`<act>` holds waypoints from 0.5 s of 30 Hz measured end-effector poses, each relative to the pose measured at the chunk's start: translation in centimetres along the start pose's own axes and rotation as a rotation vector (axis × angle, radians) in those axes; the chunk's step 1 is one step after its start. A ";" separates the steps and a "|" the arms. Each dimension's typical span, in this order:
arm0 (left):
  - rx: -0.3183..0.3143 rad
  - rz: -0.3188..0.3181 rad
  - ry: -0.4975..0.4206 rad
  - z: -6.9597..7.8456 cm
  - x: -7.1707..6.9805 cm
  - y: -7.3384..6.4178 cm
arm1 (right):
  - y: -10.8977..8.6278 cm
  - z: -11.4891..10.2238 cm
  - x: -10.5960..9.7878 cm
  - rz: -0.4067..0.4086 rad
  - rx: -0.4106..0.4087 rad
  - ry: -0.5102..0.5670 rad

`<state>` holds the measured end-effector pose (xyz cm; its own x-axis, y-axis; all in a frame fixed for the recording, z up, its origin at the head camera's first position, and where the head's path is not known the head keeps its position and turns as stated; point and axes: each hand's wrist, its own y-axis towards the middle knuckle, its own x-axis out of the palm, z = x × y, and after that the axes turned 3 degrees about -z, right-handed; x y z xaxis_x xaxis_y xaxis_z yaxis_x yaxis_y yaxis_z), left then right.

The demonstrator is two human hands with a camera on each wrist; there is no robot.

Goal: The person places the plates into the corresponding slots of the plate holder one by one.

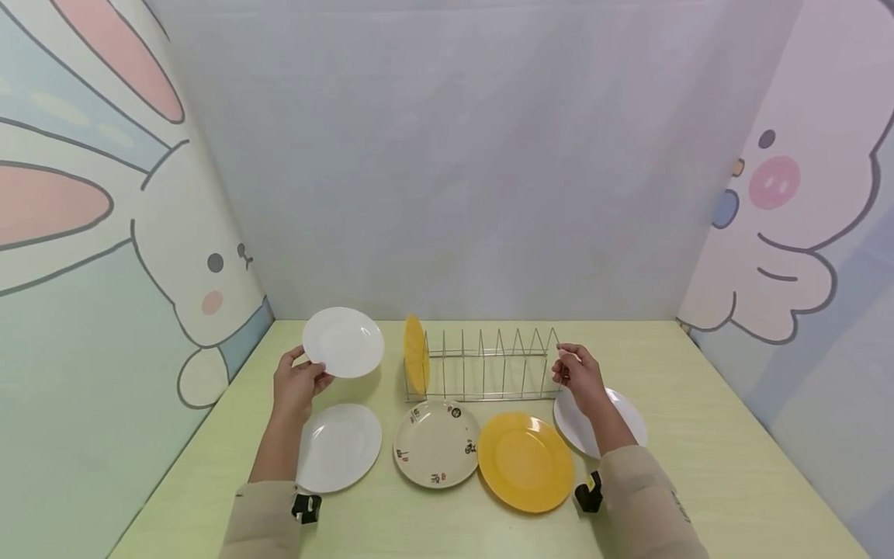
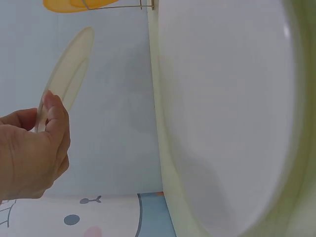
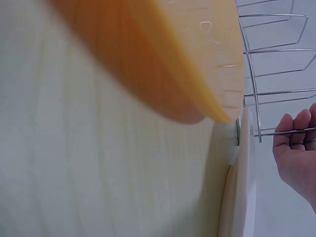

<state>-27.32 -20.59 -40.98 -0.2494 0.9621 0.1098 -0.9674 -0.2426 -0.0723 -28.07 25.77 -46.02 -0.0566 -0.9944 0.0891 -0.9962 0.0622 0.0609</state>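
Note:
My left hand [image 1: 299,384] pinches the rim of a small white plate [image 1: 344,341], raised above the table left of the wire dish rack [image 1: 482,397]. In the left wrist view, the thumb and fingers of that hand [image 2: 37,148] hold the tilted plate [image 2: 66,76] by its lower edge. My right hand [image 1: 578,374] is at the rack's right end. The right wrist view shows its curled fingers gripping an end wire of the rack [image 3: 281,92]. One yellow plate [image 1: 416,353] stands upright in the rack's leftmost part.
Lying in front of the rack are a white plate [image 1: 340,448], a cream patterned plate [image 1: 436,444], a yellow plate [image 1: 525,462] and another white plate [image 1: 628,415], partly hidden under my right forearm. A plain wall [image 1: 461,171] rises behind the table.

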 end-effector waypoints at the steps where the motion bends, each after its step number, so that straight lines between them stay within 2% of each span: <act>1: 0.005 0.004 0.000 0.1 0.1 -0.1 | 0.0 0.1 0.0 0.000 -0.004 -0.007; 4: 0.028 0.018 0.006 0.4 0.6 -0.5 | 0.5 0.8 -0.2 0.000 -0.016 -0.015; 10: 0.098 0.016 0.019 1.2 1.5 -0.9 | 0.6 0.7 -0.3 -0.019 -0.012 -0.010; 15: 0.132 0.015 -0.004 2.0 2.3 -1.5 | 0.7 0.7 -0.3 -0.014 -0.003 -0.027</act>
<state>-26.53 -18.25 -38.60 -0.2635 0.9580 0.1133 -0.9609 -0.2711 0.0573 -28.83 26.06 -46.73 -0.0444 -0.9971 0.0612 -0.9967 0.0484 0.0654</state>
